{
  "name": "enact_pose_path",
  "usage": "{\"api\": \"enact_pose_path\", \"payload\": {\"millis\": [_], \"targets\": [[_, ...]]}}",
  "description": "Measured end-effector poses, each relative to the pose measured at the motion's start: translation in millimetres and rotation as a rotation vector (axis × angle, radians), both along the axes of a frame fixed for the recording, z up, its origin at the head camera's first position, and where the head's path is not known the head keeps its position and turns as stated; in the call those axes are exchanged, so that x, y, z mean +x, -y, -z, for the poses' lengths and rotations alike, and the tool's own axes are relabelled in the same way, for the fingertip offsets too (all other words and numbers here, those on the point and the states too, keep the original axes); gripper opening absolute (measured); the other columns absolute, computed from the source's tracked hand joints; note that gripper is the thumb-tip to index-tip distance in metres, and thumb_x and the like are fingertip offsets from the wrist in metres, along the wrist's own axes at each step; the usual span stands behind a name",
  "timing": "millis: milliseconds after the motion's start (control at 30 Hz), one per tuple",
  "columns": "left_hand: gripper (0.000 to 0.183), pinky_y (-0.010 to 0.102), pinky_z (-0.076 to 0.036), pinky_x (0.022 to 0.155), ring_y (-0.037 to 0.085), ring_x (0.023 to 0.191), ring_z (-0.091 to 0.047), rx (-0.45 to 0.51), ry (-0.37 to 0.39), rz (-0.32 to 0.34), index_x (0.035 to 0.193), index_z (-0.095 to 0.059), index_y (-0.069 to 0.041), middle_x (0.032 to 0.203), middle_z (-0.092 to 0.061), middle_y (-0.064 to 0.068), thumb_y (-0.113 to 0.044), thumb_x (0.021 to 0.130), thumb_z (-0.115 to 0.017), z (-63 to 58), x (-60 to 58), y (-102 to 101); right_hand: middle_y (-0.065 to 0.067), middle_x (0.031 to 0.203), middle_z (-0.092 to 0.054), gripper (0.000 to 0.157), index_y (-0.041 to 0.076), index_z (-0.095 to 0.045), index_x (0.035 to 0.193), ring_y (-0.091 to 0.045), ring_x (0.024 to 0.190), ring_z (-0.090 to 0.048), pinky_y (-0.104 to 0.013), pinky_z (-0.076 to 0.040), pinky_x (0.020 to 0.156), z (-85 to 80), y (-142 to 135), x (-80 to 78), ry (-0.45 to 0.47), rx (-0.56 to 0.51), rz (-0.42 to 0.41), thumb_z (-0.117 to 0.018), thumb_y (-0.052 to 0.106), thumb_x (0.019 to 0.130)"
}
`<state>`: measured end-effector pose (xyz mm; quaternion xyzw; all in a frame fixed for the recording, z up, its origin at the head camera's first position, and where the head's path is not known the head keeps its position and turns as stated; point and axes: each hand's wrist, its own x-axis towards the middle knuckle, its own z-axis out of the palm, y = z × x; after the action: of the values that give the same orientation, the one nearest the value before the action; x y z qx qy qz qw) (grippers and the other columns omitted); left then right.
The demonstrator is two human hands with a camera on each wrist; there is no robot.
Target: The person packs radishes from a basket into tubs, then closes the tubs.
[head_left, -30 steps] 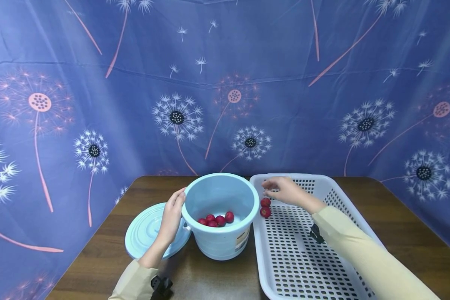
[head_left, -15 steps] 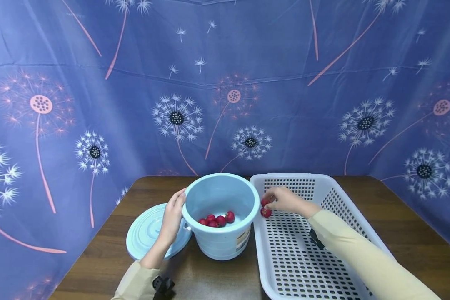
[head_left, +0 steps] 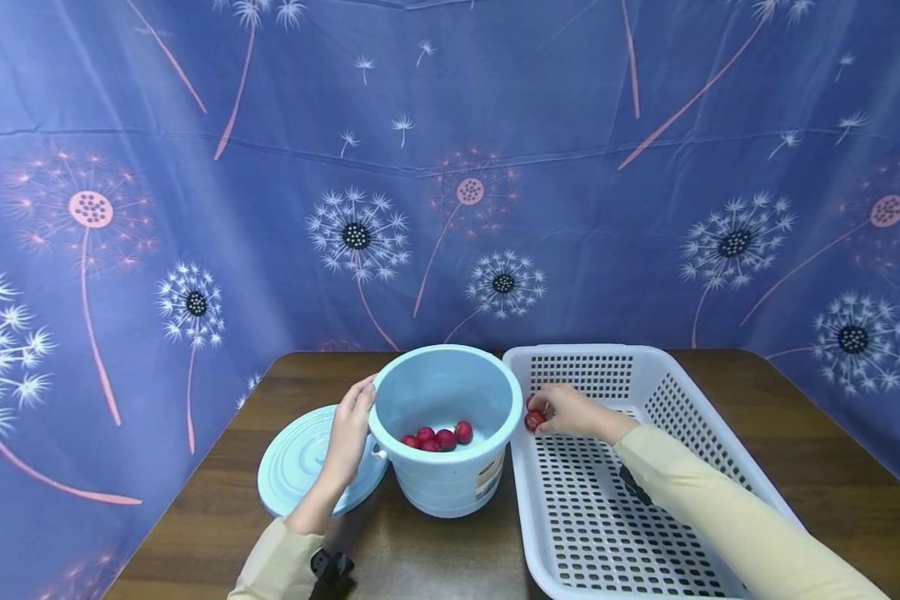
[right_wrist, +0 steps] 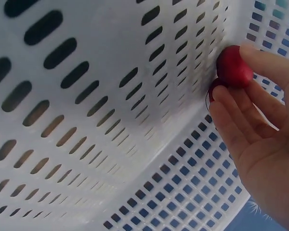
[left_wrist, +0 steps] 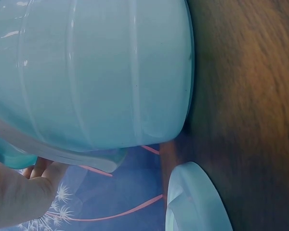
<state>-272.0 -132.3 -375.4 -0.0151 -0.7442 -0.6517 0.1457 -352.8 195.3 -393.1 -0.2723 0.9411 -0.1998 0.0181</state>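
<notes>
My left hand [head_left: 350, 425] holds the rim of a light blue bucket [head_left: 450, 487] from its left side; in the left wrist view the hand [left_wrist: 26, 192] shows beyond the bucket wall [left_wrist: 101, 72]. Several small red radishes [head_left: 446, 440] lie on the bucket's bottom. Inside a white perforated basket [head_left: 525, 508], my right hand [head_left: 573, 411] pinches a round red radish [right_wrist: 232, 67] between thumb and fingers, close to the side wall. A second radish [right_wrist: 216, 87] sits just behind it, partly hidden by the fingers.
The bucket's light blue lid [head_left: 296, 462] lies on the brown wooden table [head_left: 217, 500], left of the bucket and partly behind the left forearm. The basket stands close against the bucket's right side. A blue dandelion-print cloth [head_left: 585, 208] hangs behind the table.
My right hand has lowered onto the two radishes in the basket and closed its fingers around one. The left hand stays at the bucket rim.
</notes>
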Motion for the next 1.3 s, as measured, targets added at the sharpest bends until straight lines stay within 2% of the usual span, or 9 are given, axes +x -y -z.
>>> {"api": "enact_pose_path", "payload": {"millis": [267,567,800,1100,1300], "targets": [[0.045,0.046,-0.044,0.098,0.029,0.12,-0.051,0.001,0.0,0.007,0.134,-0.047,-0.002,0.133,-0.052,0.016,-0.031,0.101,-0.038,1.0,-1.9,0.9,-0.002,0.087,-0.057,0.033,0.003,-0.067,0.096,-0.012,0.077,-0.052,-0.027,-0.047,0.067,4.0,0.6,1.1,0.017,-0.011,0.003,-0.08,0.003,0.066],[0.045,0.045,-0.044,0.098,0.028,0.12,-0.051,0.001,-0.006,0.01,0.133,-0.048,-0.002,0.133,-0.052,0.016,-0.031,0.1,-0.038,0.1,-3.2,0.6,-0.001,0.087,-0.058,0.03,0.004,-0.068,0.096,-0.011,0.077,-0.053,-0.027,-0.048,0.068,5.9,0.5,0.6,-0.043,0.02,-0.002,-0.079,0.002,0.068],[0.044,0.046,-0.044,0.098,0.029,0.12,-0.051,-0.001,0.001,0.003,0.133,-0.048,-0.001,0.133,-0.052,0.017,-0.029,0.101,-0.038,1.9,-1.7,0.2,-0.003,0.091,-0.063,0.033,0.003,-0.067,0.099,-0.012,0.079,-0.055,-0.028,-0.049,0.069,7.2,-0.8,0.2,-0.023,0.013,-0.017,-0.077,0.0,0.069],[0.047,0.047,-0.045,0.097,0.033,0.121,-0.051,-0.012,-0.007,0.01,0.134,-0.046,0.001,0.134,-0.051,0.02,-0.031,0.101,-0.037,3.2,-0.2,0.1,-0.001,0.082,-0.062,0.028,0.004,-0.065,0.091,-0.01,0.073,-0.055,-0.025,-0.048,0.065,9.0,-0.5,-0.4,-0.009,-0.009,0.001,-0.079,0.001,0.066],[0.046,0.046,-0.044,0.098,0.032,0.121,-0.05,-0.005,-0.012,0.017,0.135,-0.045,0.001,0.134,-0.05,0.02,-0.03,0.101,-0.037,0.7,2.0,-1.7,-0.001,0.081,-0.063,0.029,0.004,-0.066,0.091,-0.01,0.073,-0.056,-0.026,-0.05,0.066,6.2,-1.3,0.0,0.01,-0.006,0.013,-0.08,0.002,0.066]]}}
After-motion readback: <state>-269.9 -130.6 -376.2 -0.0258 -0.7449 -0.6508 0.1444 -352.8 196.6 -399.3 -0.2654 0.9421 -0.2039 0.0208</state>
